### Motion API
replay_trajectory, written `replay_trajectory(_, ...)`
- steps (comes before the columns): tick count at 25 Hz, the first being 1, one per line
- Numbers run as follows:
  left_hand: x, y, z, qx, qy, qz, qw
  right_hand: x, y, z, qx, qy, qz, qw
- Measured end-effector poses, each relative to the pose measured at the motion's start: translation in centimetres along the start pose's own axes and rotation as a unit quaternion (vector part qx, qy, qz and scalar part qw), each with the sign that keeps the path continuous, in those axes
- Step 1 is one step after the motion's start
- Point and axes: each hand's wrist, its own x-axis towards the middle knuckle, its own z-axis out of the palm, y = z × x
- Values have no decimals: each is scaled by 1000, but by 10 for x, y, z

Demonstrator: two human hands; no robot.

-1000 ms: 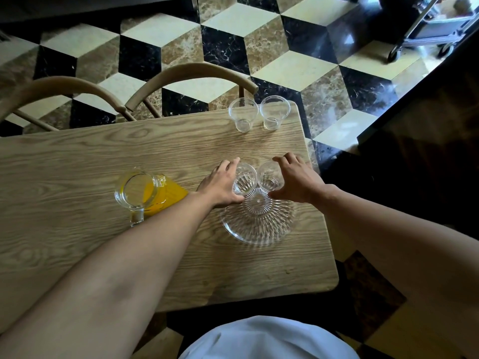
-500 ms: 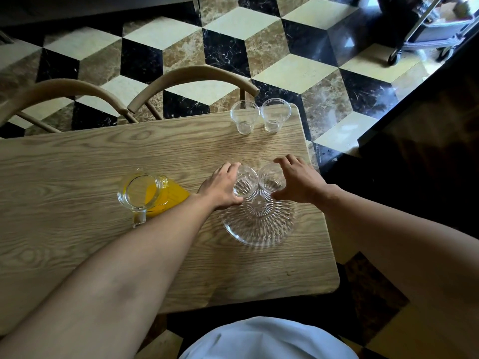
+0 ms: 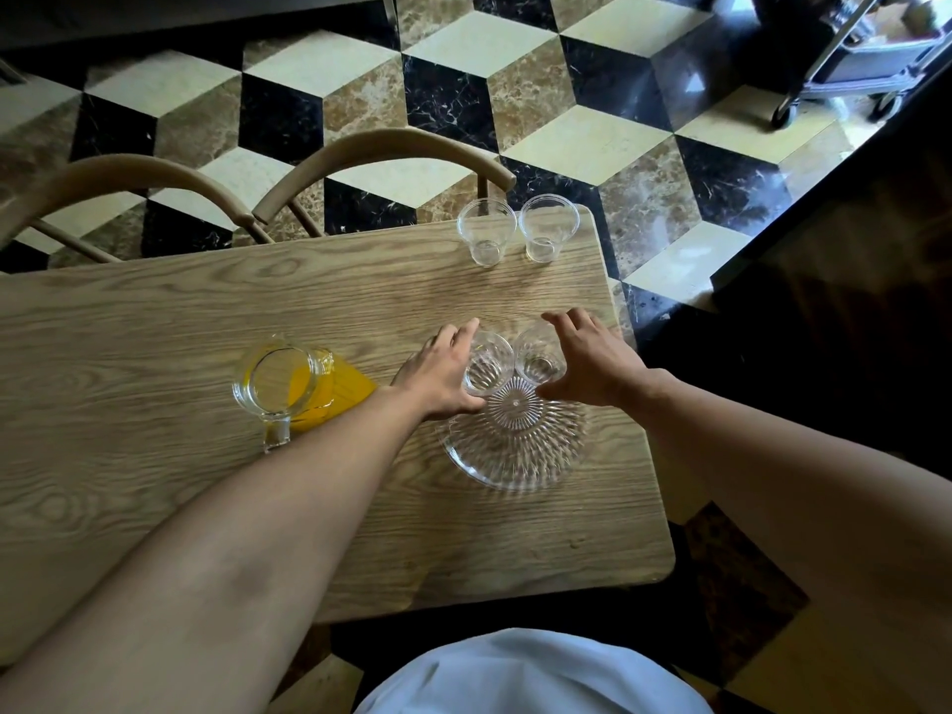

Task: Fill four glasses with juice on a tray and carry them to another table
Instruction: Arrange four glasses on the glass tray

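Two empty clear glasses stand on the far part of a ribbed clear glass tray on the wooden surface: the left tray glass flanked by the left hand, the right tray glass by the right hand, each grip spread with fingers relaxed beside its glass, contact unclear. Two more empty glasses, far left glass and far right glass, stand side by side near the far edge. One glass pitcher of orange juice stands left of the tray.
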Motion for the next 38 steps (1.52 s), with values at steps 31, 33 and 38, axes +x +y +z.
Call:
replay_trajectory(31, 147, 12, -119, -43, 87, -29, 995, 152, 37, -94, -23, 55, 75, 995)
replay_trajectory(33, 159, 7, -116, -41, 78, -29, 996, 160, 40, -89, -26, 45, 75, 996)
replay_trajectory(38, 174, 4, -108, -40, 71, -36, 996, 169, 44, -82, -31, 42, 71, 996)
